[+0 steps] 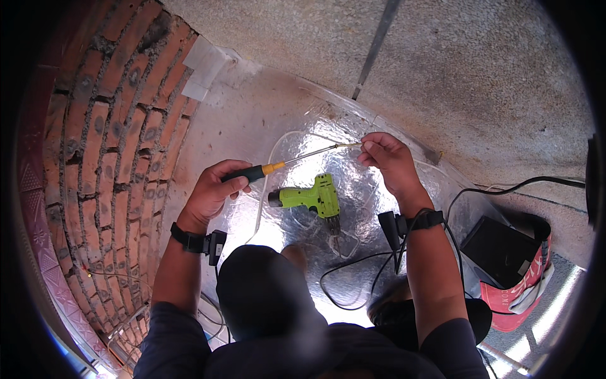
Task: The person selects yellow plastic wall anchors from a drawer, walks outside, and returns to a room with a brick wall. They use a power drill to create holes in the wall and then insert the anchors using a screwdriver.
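Note:
My left hand [213, 188] is wrapped round the dark handle of a screwdriver [273, 168], which has an orange collar and a long thin shaft. The shaft points right and slightly away from me. At its tip it meets a thin yellowish wire [346, 145]. My right hand [386, 158] pinches that wire between thumb and fingertips. Whether tip and wire touch or only overlap, I cannot tell. Below both hands a lime-green cordless drill [310, 197] lies on its side on the silver foil sheet [372, 208], its bit toward me.
A white cable [261, 205] loops over the foil around the drill. Black cables [323, 281] run near my right arm. To the left rises a brick wall [123, 145]; a rough pebbled wall [467, 76] stands beyond. On the right, a red bag [505, 302] holds a black box [499, 249].

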The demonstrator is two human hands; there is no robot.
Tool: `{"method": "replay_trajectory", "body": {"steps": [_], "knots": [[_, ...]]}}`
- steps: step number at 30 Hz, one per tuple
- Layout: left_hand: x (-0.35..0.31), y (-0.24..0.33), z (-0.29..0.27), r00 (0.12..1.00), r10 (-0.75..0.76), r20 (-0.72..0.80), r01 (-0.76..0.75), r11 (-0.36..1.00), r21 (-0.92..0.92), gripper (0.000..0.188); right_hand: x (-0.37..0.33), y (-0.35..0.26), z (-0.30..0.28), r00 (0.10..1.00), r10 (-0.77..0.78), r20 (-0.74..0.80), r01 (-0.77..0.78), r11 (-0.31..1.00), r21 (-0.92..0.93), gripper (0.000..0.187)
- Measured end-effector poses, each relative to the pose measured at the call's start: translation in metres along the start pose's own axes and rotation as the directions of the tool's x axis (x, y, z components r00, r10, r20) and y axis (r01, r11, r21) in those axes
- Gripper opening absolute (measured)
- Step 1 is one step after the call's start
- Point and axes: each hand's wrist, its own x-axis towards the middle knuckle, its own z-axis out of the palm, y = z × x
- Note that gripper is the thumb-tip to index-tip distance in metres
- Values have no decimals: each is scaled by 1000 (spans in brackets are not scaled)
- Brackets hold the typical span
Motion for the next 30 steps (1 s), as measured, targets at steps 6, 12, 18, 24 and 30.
{"method": "replay_trajectory", "body": {"steps": [6, 12, 18, 24, 30], "knots": [[1, -16, -9, 991, -89, 97, 107, 975, -196, 31, 6, -7, 1, 998, 13, 58, -18, 995, 94, 16], [-2, -32, -10, 986, -90, 142, 129, 947, -295, 35, 8, -7, 11, 992, -13, 128, -30, 944, 328, 19], [1, -48, -7, 975, -91, 204, 165, 910, -381, 35, 9, -2, 26, 987, -20, 158, -43, 923, 383, 22], [1, -58, -3, 971, -86, 223, 179, 880, -440, 35, 9, 2, 37, 986, 24, 167, -88, 918, 386, 21], [0, -65, -9, 973, -98, 208, 183, 877, -445, 37, 13, 6, 46, 995, 26, 92, -59, 925, 376, 21]]}}
